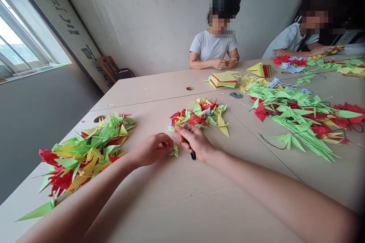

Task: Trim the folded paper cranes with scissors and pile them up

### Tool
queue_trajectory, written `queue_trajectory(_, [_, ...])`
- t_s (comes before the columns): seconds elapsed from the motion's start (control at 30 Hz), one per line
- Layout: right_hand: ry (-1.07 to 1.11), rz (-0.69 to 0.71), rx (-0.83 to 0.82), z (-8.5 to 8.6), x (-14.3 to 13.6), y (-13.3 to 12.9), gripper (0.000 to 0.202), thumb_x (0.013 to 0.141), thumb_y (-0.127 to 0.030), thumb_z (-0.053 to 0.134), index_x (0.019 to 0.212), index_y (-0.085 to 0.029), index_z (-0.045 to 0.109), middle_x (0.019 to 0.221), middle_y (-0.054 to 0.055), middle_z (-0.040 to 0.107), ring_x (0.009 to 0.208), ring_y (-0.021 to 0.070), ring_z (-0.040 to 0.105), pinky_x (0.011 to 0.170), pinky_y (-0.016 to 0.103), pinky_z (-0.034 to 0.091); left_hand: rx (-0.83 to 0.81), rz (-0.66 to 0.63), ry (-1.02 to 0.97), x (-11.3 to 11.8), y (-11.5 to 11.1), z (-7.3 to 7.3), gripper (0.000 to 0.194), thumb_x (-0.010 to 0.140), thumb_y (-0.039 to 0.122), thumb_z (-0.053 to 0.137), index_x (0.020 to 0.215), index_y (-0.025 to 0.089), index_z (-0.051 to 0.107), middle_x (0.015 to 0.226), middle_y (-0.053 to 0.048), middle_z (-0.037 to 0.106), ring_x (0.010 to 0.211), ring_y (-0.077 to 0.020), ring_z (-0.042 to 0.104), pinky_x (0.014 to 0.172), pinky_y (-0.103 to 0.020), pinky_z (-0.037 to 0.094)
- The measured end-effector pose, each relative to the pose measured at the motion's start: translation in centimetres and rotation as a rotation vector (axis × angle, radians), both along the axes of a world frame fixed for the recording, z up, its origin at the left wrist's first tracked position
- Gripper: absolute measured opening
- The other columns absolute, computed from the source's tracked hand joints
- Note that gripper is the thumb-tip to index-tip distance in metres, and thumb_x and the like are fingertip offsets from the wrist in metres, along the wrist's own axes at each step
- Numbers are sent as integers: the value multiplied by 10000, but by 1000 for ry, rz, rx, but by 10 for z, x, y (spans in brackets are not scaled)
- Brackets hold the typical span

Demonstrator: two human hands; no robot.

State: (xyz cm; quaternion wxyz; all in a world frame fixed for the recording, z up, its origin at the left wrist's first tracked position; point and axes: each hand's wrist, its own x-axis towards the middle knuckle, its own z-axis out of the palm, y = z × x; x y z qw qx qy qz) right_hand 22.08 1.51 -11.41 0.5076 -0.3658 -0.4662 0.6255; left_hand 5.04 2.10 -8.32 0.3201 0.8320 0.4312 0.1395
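Green folded paper (175,151) and a slim black tool (193,155), beside a bright paper pile (209,112).
On the tabletop's (159,212) near side, the left hand (155,148) pinches the paper, its visible end pointing near; the right hand (196,142) grips the tool, its long axis running near to far, thin end far and leaning left.

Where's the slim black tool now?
In the head view, the slim black tool is near centre, in the right hand, beside the middle red, green and yellow folded-paper pile.

A black tool (193,155) tilts beside green folded paper (175,150).
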Motion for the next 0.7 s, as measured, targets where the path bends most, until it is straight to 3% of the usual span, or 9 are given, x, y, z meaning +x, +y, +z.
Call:
queue_trajectory(0.1, [-122, -90, 81, -2, -2, -1, 199, 757, -335, 565, 673, -182, 469, 522, -65, 437, 374, 35, 310, 329, 159, 213, -81, 243, -313, 1, 3, -13, 176, 790, 337, 501, 781, 167, 545, 672, 15, 545, 586, -99, 461, 551, -219, 364])
queue_trajectory(0.17, [-198, -103, 145, -4, -3, 0, 140, 767, -307, 550, 719, -184, 504, 567, -52, 461, 399, 44, 327, 340, 168, 241, -113, 322, -510, 0, 2, -20, 195, 782, 357, 532, 768, 163, 523, 656, 25, 524, 582, -90, 452, 556, -212, 363])
queue_trajectory(0.3, [-301, -90, 268, -10, -4, -1, 100, 766, -283, 562, 777, -184, 556, 671, -25, 500, 496, 67, 387, 400, 184, 313, -197, 295, -658, -1, -1, -23, 205, 741, 352, 604, 759, 156, 547, 668, 21, 545, 609, -89, 468, 596, -213, 379])
queue_trajectory(0.53, [-423, -34, 393, -8, -6, -11, 51, 782, -218, 528, 820, -186, 539, 611, -48, 393, 526, 82, 362, 474, 206, 323, -253, 286, -733, -2, 3, -29, 212, 730, 338, 628, 753, 152, 529, 654, 27, 521, 597, -79, 443, 574, -207, 355])
queue_trajectory(0.7, [-502, -46, 433, -7, -6, -11, 97, 821, -265, 508, 793, -179, 541, 692, -12, 452, 602, 103, 436, 532, 224, 376, -307, 230, -832, -2, -1, -28, 222, 806, 363, 539, 917, 173, 504, 741, 13, 540, 672, -91, 494, 629, -215, 390])
